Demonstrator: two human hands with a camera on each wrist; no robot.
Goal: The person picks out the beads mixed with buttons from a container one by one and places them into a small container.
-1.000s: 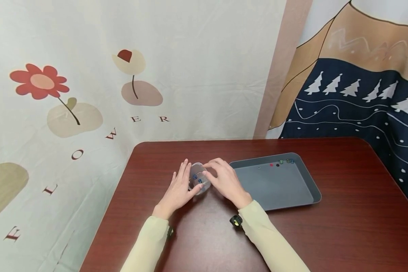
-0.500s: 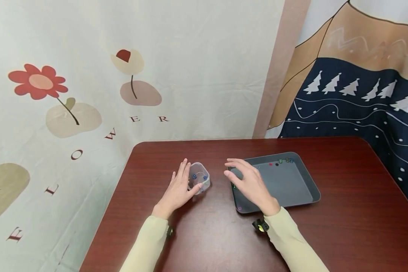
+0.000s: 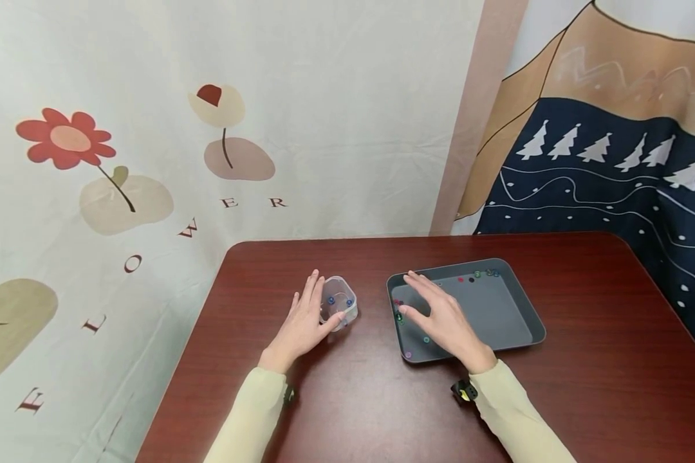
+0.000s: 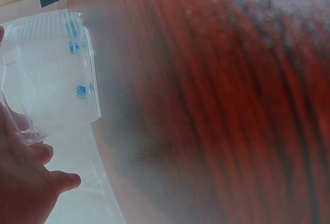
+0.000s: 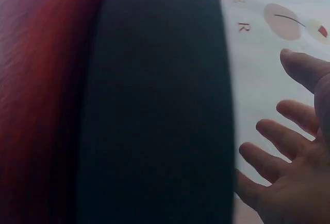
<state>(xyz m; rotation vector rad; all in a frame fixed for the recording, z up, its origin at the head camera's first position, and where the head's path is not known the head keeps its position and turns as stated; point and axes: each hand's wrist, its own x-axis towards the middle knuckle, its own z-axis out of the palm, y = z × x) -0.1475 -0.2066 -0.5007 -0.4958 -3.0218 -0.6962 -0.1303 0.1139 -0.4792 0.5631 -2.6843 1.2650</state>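
Note:
Several small blue beads lie inside a clear plastic box on the table, also seen from the side in the left wrist view. My left hand holds this box from its left, the thumb along the near side and the fingers along the left side. Over the left part of a grey tray hovers my right hand, fingers spread and nothing visible in them. Small colored beads lie in the tray, among them a purple bead and a teal bead; the hand hides part of the tray floor.
More beads, including a green bead and a red bead, sit along the tray's far side. The reddish-brown table ends at a printed curtain behind. Bare tabletop separates box and tray.
My right hand has drawn away from the box and moved right over the tray, uncovering the box's right side. My left hand has stayed at the box.

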